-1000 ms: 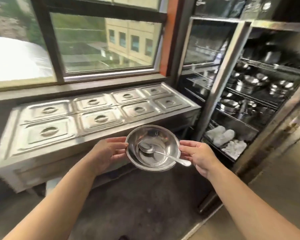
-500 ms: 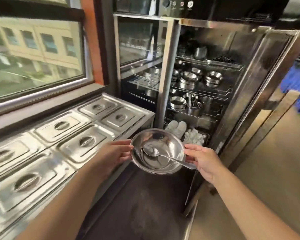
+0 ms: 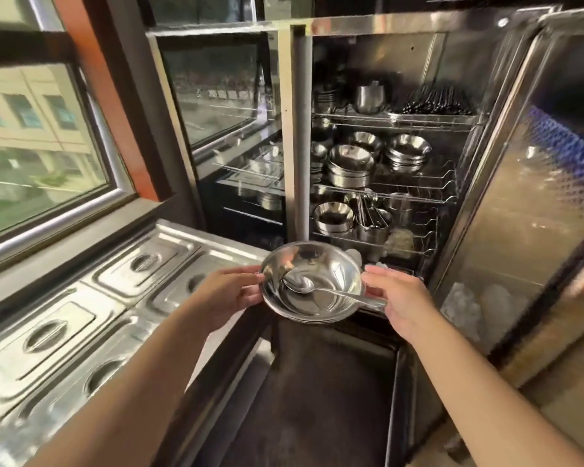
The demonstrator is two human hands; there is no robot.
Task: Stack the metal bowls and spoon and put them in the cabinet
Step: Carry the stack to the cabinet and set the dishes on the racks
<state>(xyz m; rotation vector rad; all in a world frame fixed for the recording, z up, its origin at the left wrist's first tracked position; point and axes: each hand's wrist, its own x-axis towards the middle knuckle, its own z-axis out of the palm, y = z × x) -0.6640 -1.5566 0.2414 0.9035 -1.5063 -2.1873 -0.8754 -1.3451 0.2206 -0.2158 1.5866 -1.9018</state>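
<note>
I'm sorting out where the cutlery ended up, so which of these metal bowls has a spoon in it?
The bowl held between both hands, in front of the open cabinet. A spoon lies inside it; no spoon shows in the shelved bowls.

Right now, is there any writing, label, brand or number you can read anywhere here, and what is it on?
None can be read.
Cabinet: the top edge is cut off, and no text shows on it.
Glass door: a faint row of marks, too blurred to read.
Bowl, spoon, tray lids: no markings visible.

Wire shelves [image 3: 415,193] bearing stacked bowls [image 3: 350,165].
</note>
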